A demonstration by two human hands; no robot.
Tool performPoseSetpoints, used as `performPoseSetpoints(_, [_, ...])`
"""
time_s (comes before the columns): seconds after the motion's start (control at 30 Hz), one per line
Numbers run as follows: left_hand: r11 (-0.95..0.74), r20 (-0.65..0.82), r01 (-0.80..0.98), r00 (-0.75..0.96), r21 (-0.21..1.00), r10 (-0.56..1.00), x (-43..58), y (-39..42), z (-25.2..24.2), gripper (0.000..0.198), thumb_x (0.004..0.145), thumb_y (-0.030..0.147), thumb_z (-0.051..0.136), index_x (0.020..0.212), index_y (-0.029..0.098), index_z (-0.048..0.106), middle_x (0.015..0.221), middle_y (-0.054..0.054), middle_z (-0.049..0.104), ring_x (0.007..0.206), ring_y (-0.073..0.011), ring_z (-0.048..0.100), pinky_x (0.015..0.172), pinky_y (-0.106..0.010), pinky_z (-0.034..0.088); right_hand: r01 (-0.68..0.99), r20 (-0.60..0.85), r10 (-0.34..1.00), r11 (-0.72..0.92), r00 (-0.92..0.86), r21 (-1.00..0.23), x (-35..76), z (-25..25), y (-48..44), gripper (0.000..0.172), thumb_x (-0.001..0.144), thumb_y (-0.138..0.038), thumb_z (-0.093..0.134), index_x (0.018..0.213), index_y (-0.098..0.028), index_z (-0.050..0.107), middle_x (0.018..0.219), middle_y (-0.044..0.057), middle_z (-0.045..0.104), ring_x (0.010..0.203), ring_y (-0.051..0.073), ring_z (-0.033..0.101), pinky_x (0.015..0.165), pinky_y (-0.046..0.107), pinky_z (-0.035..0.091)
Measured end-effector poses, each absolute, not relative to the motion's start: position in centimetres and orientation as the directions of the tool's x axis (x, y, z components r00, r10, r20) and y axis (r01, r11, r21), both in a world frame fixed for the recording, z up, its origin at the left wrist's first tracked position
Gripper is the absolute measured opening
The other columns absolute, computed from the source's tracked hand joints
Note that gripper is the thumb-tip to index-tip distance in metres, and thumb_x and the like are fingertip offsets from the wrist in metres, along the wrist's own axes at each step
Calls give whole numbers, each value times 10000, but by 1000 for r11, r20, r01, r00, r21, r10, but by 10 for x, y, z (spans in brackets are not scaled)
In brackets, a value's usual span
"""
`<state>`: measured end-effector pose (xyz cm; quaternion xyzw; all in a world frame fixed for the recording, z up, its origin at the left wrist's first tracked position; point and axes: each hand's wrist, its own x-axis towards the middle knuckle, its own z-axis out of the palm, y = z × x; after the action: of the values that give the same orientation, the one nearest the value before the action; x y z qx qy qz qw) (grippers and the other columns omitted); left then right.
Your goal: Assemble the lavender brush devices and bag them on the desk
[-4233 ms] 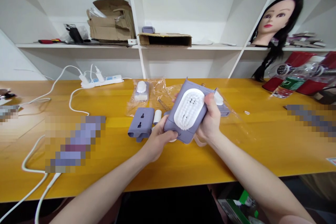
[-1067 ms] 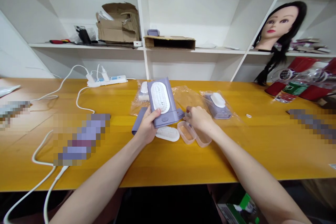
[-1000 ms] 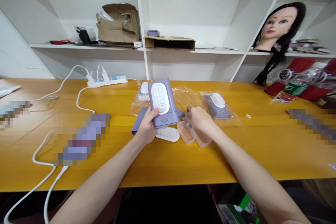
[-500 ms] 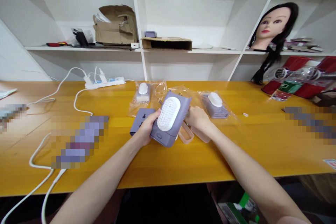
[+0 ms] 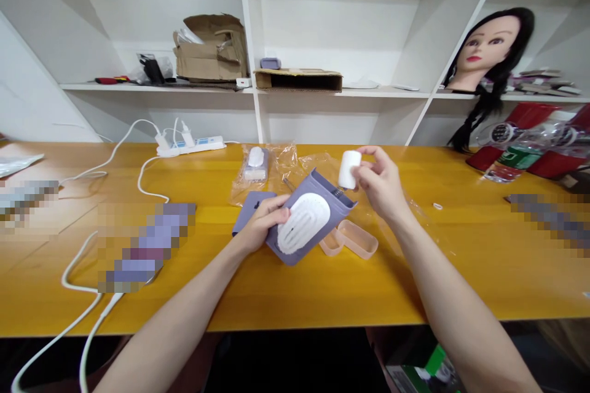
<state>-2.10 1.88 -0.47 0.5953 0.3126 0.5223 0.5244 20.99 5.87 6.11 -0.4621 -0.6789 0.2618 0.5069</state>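
Across the rear of the station, facing white shelving (image 5: 341, 12) divided into open compartments. In front of it, working over a long yellow bench (image 5: 258, 307). On the shelf level, displaying a mannequin head (image 5: 488, 52) at the right and a torn cardboard box (image 5: 212, 55) at the left. Along the rear of the bench, supporting a green-labelled clear bottle (image 5: 509, 158) at the right and a white power strip (image 5: 198, 145) at the left.

At bench centre, holding a purple housing (image 5: 335, 207) raised and tilted above the surface, directing its open end to the upper right. Gripping its left side in the left hand (image 5: 262, 226), closing around the edge and resting the thumb on the white oval plate (image 5: 303, 223). Behind the left hand, showing a second purple case (image 5: 246, 209) lying on the bench, partly hidden. Farther back, showing a plastic-wrapped unit (image 5: 255, 166). Right of the housing, arranging two translucent pink trays (image 5: 363, 248) side by side.

Just above the open end, pinching a white cylinder (image 5: 350, 169) between thumb and fingers of the right hand (image 5: 380, 183), closing only to the cylinder's width. Below the cylinder, exposing a dark coil (image 5: 338, 192); not showing clearly whether touching the housing. Well to the right, showing a small white ring (image 5: 437, 206) lying on the bench.
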Motion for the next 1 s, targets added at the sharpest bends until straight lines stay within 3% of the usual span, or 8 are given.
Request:
performPoseSetpoints(0.17, [-262, 295, -147, 293, 954, 910, -22, 18, -3, 298, 650, 415, 673, 790, 155, 714, 692, -19, 604, 610, -157, 463, 560, -254, 314, 66, 468, 883, 466, 22, -882, 212, 75, 35, 318, 742, -282, 439, 1059, -268, 433, 595, -43, 434, 448, 118, 455, 471, 261, 392])
performPoseSetpoints(0.37, [-293, 296, -64, 350, 954, 889, -25, 20, -5, 323, 670, 419, 653, 788, 119, 675, 686, -3, 577, 626, -133, 452, 576, -235, 326, -188, 589, 786, 560, -187, -807, 209, 68, 32, 315, 674, -247, 615, 975, -261, 521, 574, -54, 512, 415, 96, 430, 378, 217, 315])
performPoseSetpoints(0.73, [-227, 217, -19, 376, 974, 901, -21, 14, 4, 371, 677, 436, 651, 862, 121, 713, 679, -3, 564, 640, -130, 447, 588, -231, 325, -118, 608, 674, 623, -419, -773, 210, 59, 39, 312, 706, -223, 629, 1018, -228, 602, 791, 9, 653, 591, 127, 535, 473, 239, 353])
performPoseSetpoints(1.0, [-247, 231, 4, 343, 969, 910, -18, 12, 5, 415, 648, 458, 667, 873, 117, 736, 673, -9, 578, 647, -143, 462, 607, -239, 346, 48, 692, 589, 774, -417, -631, 206, 54, 39, 300, 751, -230, 545, 1038, -216, 633, 645, -18, 582, 551, 128, 495, 487, 260, 309])
